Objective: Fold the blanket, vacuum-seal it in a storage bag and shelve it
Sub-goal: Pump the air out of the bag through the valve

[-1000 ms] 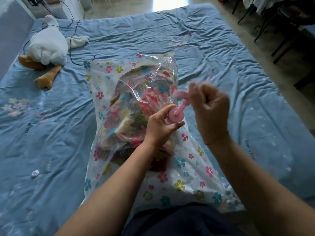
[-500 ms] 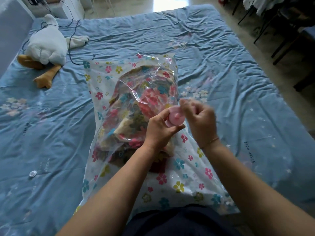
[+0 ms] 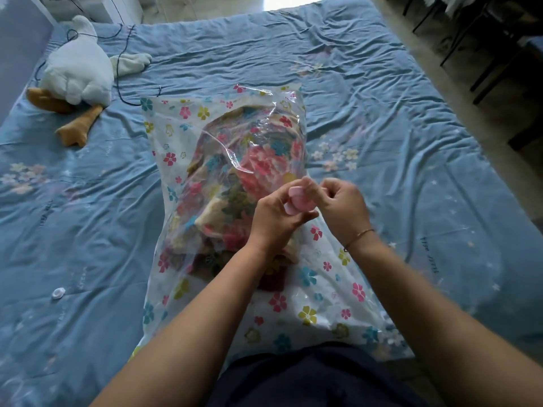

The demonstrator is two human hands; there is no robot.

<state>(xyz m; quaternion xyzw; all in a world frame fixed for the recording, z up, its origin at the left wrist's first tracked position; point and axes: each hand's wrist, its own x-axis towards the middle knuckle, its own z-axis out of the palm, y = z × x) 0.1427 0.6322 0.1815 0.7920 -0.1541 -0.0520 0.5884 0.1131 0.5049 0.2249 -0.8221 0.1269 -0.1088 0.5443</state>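
Observation:
A clear storage bag printed with coloured flowers lies on the bed in front of me. The folded floral blanket shows through the plastic. A small pink hand pump stands on the bag near its right side. My left hand grips the pump's round body from the left. My right hand has its fingers curled at the pump's top, pinching the handle, which is pushed down and mostly hidden.
The bed is covered by a creased blue sheet. A white plush goose and a black cable lie at the far left. A small white cap sits on the sheet at left. Dark chair legs stand on the floor at right.
My right hand has pushed the pink pump handle down from its raised position into the pump body. My left hand has kept its grip on the pump.

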